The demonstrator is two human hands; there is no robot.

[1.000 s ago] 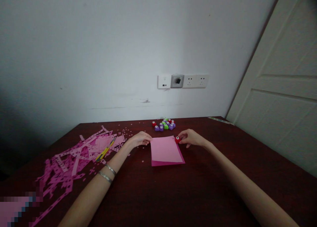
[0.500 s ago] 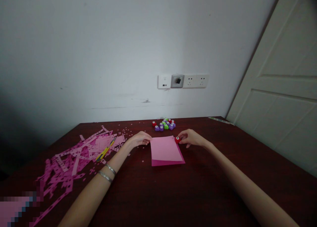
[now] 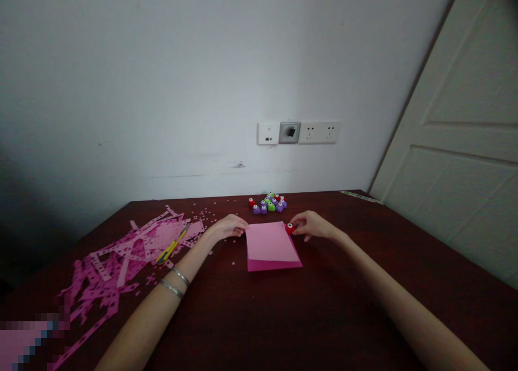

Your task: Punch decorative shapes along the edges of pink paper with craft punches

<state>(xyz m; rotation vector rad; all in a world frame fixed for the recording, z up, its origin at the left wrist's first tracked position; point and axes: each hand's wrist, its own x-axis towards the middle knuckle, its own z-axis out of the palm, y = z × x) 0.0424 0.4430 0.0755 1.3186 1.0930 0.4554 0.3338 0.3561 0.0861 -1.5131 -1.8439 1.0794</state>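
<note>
A folded sheet of pink paper (image 3: 267, 242) rests on the table, its lighter upper layer lying over a darker pink one that shows along the front and right edges. My left hand (image 3: 230, 228) pinches the far left corner. At the far right corner, my right hand (image 3: 313, 225) has its fingers closed around a small red paper punch (image 3: 290, 228) with a white-and-black button on top. The punch sits against the paper's edge; its slot is hidden. Behind the paper stands a cluster of similar purple punches (image 3: 264, 209), along with green and red ones.
Pink paper strips with punched holes (image 3: 121, 252) are heaped on the left, with a yellow utility knife (image 3: 173, 245) on top. Tiny punched bits are scattered near the heap. A ruler-like strip (image 3: 360, 197) lies at the back right of the dark table (image 3: 259, 328), against the wall.
</note>
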